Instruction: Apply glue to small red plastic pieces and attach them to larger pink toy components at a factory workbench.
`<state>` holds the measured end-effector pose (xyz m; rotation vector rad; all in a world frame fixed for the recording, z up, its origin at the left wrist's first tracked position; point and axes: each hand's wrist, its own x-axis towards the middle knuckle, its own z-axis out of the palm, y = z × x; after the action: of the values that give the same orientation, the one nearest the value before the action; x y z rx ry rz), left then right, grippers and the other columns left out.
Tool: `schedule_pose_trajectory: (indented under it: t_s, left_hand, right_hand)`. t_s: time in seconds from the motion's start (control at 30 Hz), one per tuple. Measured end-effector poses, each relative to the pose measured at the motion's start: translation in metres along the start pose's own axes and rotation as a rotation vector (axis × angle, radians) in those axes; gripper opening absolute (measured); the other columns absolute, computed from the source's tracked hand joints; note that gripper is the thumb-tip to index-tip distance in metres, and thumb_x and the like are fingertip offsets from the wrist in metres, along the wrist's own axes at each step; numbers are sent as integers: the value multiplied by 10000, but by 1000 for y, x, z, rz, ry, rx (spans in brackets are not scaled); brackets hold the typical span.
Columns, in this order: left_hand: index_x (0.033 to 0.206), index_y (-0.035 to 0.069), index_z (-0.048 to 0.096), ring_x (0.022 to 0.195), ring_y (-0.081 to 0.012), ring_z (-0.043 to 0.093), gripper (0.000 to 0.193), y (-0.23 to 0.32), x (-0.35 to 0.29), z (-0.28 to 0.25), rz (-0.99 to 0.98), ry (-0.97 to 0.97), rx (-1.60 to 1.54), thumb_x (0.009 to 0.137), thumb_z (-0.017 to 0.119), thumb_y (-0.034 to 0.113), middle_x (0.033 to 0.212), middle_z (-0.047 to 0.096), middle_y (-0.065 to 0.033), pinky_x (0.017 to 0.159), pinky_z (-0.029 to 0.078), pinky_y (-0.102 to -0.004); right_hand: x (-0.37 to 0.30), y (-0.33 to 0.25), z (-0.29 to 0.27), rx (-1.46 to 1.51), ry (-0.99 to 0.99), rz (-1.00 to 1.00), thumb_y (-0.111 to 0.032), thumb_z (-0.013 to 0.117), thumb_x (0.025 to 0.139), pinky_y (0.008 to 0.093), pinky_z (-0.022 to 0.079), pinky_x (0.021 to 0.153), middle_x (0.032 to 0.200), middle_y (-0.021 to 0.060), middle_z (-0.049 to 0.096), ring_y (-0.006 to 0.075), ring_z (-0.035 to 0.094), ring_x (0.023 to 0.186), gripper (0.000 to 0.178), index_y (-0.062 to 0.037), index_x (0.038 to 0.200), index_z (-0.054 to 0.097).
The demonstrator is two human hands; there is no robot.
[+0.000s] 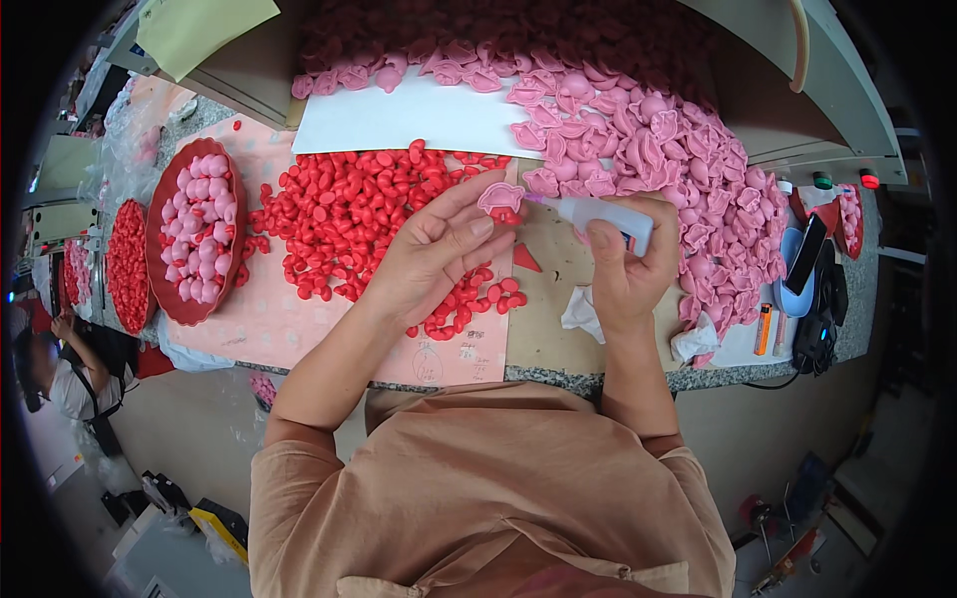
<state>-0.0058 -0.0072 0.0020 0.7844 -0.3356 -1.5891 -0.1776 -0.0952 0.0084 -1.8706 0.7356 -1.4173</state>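
My left hand [431,244] pinches a small pink cupped plastic piece [499,197] between thumb and fingers, palm partly up. A bit of red shows at its lower edge; whether this is a joined part is unclear. In my right hand [634,267] is a pale squeeze bottle [605,218], tilted with its thin nozzle pointing left. The nozzle tip is at the right edge of the pink piece; contact cannot be made out. Loose red plastic pieces [334,214] lie heaped beside my left hand. A big pile of pink pieces [653,149] spreads behind and right of my right hand.
A red scalloped tray [177,301] of pink-and-red pieces stands left, beside another tray of red pieces [130,261]. Crumpled tissue [581,313] lies near the front edge. At right are a phone [805,254], a blue dish [791,297] and an orange tube [764,330]. Another person [80,374] is far left.
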Motion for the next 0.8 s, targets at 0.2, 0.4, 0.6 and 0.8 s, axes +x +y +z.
schedule_pose_trajectory:
  t_s: [0.2,0.4,0.6,0.8]
  left_hand:
    - [1345,69,357,991,-77,540,467,-2,1,-5,-2,-11,-23,902,505,68,936,533,49,996,409,-316]
    - [1350,50,335,1068,-141,533,460,3,0,3,-1,-4,-51,916,482,81,1022,548,-3,1009,393,-319]
    - [1343,30,332,1143,-194,501,439,2,0,-1,22,-30,-33,929,461,100,1200,517,-66,1011,387,-327]
    - [1341,24,335,1131,-171,498,435,0,1,-6,19,-63,-33,934,457,119,1272,473,-87,1006,389,-326]
  right_hand:
    - [-3,1,0,79,-2,66,-150,696,771,225,393,561,749,52,547,109,497,636,228,-7,866,546]
    - [-1,-3,0,127,32,155,-168,672,804,207,386,572,766,34,544,74,476,648,226,-5,871,529]
    - [-2,-2,-1,117,28,254,-160,658,819,200,386,577,760,30,537,63,464,635,213,-7,869,518]
    - [-4,0,1,162,-43,173,-163,662,812,207,401,584,764,48,556,83,497,644,217,-3,884,534]
